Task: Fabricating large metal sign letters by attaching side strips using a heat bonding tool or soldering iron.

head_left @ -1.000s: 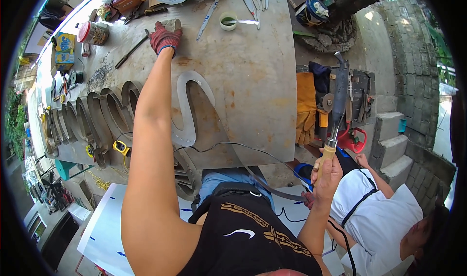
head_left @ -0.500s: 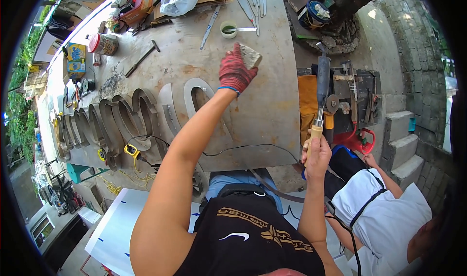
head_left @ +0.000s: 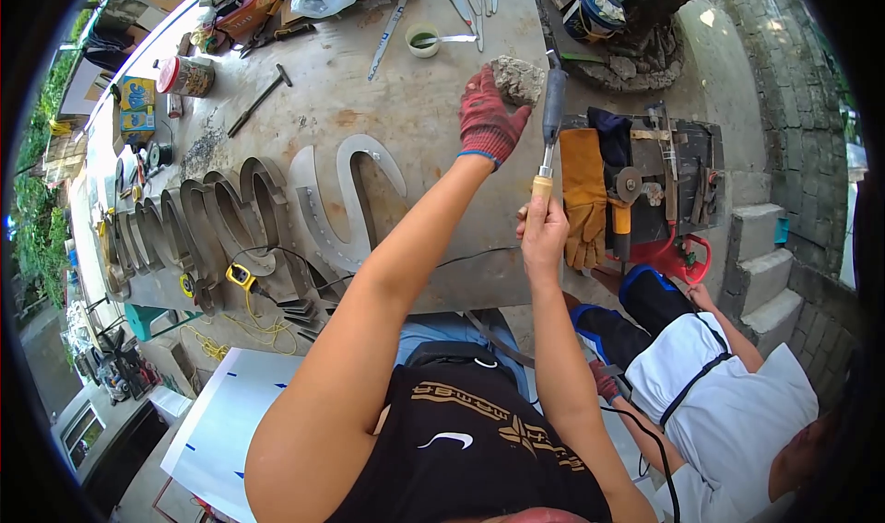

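Observation:
My left hand (head_left: 491, 119), in a red knitted glove with a blue cuff edge, grips the left side of a rough grey block (head_left: 519, 81), perhaps stone or concrete, near the metal table's right edge. My bare right hand (head_left: 545, 233) is closed round the wooden handle (head_left: 541, 188) of a large soldering iron (head_left: 554, 94). Its thick dark head points away from me, just right of the block; whether they touch, I cannot tell. Left of my forearm lie bent metal letter shapes (head_left: 346, 177). Beyond the block stands a small cup (head_left: 423, 51) with green contents and a white stick.
A hammer (head_left: 259, 100), a lidded jar (head_left: 187, 78) and a yellow-blue box (head_left: 137, 105) lie toward the table's left. To the right, a side bench holds an angle grinder (head_left: 626, 191) and tan work gloves (head_left: 582, 191). A co-worker in a white shirt (head_left: 710, 376) is at my right.
My left hand has moved right and slightly away from me with the block, which has turned. The soldering iron has swung left, from beyond the table's edge to beside the block.

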A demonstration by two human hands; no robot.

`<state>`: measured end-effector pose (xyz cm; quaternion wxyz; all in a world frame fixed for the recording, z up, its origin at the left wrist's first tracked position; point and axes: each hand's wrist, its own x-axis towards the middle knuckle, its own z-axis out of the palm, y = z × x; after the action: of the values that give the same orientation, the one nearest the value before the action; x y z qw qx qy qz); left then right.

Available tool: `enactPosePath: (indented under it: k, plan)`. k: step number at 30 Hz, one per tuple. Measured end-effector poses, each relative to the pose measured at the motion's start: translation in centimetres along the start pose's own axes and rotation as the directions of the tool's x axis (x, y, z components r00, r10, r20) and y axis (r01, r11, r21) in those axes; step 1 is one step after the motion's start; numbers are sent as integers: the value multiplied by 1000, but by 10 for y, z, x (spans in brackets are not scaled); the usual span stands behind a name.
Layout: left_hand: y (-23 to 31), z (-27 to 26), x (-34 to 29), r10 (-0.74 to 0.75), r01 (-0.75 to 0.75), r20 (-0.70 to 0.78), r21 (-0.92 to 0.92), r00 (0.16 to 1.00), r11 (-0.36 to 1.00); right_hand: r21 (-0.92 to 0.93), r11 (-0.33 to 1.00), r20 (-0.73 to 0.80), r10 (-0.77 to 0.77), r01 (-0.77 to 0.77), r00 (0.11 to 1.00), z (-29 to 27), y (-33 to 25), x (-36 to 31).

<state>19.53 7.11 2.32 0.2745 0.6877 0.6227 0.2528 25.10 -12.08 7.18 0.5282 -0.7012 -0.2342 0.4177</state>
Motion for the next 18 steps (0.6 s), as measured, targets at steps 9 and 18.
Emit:
enactPosePath:
  k: [9,18]
  plan:
    - [-93,-167,-227,30,-32,70,30,997,999,-110,992,-5,-56,55,998,61,52,47]
    - [-97,-226,-310,-296,322,226,-89,928,943,-439,886,23,-155,149,988,70,83,63]
